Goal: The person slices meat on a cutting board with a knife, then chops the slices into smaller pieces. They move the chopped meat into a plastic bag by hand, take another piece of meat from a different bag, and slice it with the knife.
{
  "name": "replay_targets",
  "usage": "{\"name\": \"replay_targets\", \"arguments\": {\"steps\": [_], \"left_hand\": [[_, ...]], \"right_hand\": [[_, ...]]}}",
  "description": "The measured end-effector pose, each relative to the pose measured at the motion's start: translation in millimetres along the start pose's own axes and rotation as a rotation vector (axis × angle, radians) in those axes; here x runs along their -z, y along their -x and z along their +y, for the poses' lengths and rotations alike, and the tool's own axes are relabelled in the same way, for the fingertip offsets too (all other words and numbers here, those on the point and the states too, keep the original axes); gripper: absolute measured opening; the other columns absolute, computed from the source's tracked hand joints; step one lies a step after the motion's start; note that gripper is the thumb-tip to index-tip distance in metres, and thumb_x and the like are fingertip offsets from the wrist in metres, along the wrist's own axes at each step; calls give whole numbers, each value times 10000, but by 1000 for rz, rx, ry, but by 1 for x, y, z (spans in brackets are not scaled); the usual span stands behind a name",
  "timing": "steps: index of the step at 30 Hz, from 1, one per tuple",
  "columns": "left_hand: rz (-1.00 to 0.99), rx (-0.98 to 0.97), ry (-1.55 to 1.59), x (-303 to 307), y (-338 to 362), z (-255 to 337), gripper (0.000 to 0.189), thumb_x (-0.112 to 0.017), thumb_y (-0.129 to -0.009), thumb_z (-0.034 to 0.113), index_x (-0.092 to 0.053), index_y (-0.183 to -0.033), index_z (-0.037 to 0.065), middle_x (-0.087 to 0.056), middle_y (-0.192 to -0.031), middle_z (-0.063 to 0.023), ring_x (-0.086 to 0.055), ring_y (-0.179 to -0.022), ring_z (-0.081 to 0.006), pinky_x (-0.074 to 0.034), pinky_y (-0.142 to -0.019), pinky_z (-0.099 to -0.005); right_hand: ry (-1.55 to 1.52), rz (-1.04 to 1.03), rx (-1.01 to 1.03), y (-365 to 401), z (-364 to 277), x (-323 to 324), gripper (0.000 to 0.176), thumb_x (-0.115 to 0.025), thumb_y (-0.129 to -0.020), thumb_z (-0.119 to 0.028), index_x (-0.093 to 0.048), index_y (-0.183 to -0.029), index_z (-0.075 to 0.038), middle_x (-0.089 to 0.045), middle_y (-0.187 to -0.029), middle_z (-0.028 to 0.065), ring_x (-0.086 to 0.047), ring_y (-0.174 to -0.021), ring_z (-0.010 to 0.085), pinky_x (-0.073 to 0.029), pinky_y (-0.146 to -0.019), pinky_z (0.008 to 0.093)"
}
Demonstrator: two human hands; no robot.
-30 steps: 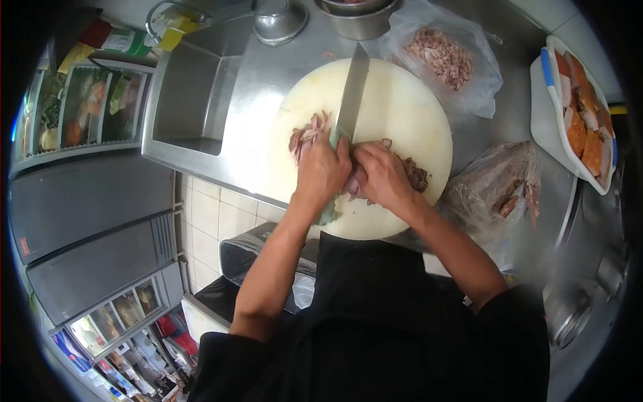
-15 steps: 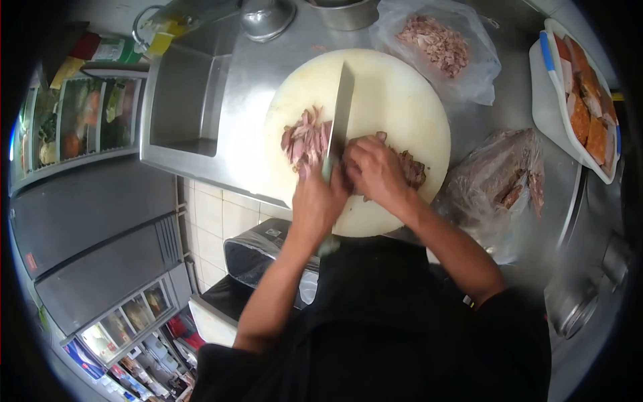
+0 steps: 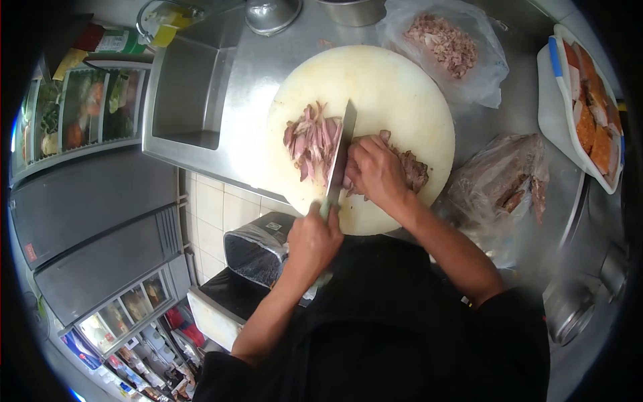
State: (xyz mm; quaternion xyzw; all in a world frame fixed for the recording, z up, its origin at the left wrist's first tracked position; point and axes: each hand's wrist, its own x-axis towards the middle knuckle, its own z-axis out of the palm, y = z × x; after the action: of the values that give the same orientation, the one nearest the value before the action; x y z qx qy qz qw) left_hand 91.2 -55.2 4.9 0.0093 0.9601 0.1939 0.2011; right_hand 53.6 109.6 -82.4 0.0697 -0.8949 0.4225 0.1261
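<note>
Where the kitchen knife (image 3: 343,149) is: over the round cutting board (image 3: 358,74), its blade between the sliced meat (image 3: 309,141) and the right hand (image 3: 377,169); whether its edge touches the board, I cannot tell.
Left hand (image 3: 315,240): grip closed round the knife's pale green handle.
Right hand: grip bunched, fingers curled down on a piece of meat (image 3: 347,181) that shows at their edge.
Browned meat (image 3: 416,173): on the board, just beside the right hand.
Worktop (image 3: 249,120): steel, beneath the board, with a bag of chopped meat (image 3: 492,77) beyond it and another plastic bag (image 3: 477,173) to its right.
White tub (image 3: 553,110): far right, holding crisp-skinned meat pieces (image 3: 584,127).
</note>
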Motion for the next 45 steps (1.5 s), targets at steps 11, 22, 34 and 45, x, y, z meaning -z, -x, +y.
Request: {"name": "replay_targets", "arguments": {"steps": [11,22,34,45], "left_hand": [[-49,-53,77,48,-53,44,383,-582,-959,243,-646,-802,-100,-618,-763,-374,-643,-806,-526,-525,-737,-551],[83,-105,171,-11,-42,20,291,-567,-960,188,-625,-863,-80,-615,-748,-352,-630,-771,-527,-508,-688,-559],[-56,-27,59,28,15,14,310,-596,-951,222,-641,-857,-70,-617,-710,-350,-630,-709,-532,-516,-667,-582],[74,-139,214,14,-96,45,364,-571,-959,248,-659,-886,-97,-610,-739,-368,-638,-780,-524,-516,-715,-544]], "right_hand": [[-124,-26,-83,-7,-3,18,183,-627,-745,46,-641,-926,23,-626,-934,183,-628,-881,388,-528,-791,455],[13,-60,32,4,3,7,144,-662,-773,-34,-641,-910,6,-620,-968,142,-619,-968,324,-526,-870,394],[33,100,18,4,-1,0,207,-687,-705,28,-604,-893,-1,-559,-891,156,-585,-890,380,-510,-837,468],[146,-142,29,-1,-3,9,222,-680,-751,-43,-641,-961,19,-620,-932,155,-593,-971,329,-499,-912,401]]}}
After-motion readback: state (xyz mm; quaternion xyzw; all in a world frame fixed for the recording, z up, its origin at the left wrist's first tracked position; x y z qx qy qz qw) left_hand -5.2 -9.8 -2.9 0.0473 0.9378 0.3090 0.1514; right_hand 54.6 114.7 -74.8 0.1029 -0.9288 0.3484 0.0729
